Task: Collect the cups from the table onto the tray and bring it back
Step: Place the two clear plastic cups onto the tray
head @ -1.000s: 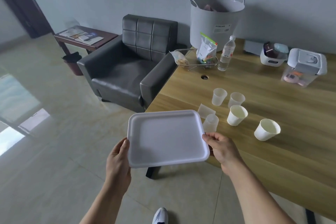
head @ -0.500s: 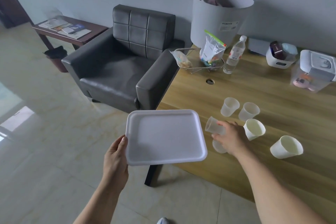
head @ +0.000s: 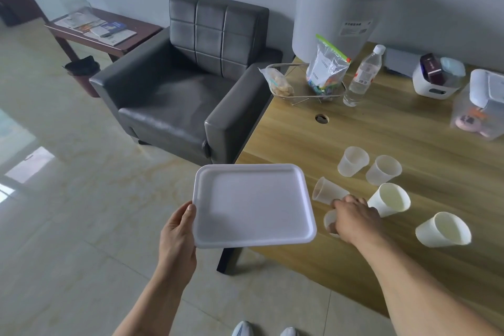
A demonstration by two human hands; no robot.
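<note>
right hand (head: 354,219) off the tray (head: 253,204) since a second ago, now gripping a clear cup (head: 328,194)

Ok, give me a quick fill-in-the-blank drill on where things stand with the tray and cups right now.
1. The white tray is held by the ____ hand alone.
2. The number of cups lying on the tray is ____.
3. The right hand grips a clear plastic cup tipped on its ____.
4. The water bottle stands beside the zip bag, on the ____.

Missing words: left; zero; side; table

White tray (head: 253,204) in left hand (head: 177,232); right hand (head: 354,218) around clear cup (head: 327,194).
</note>
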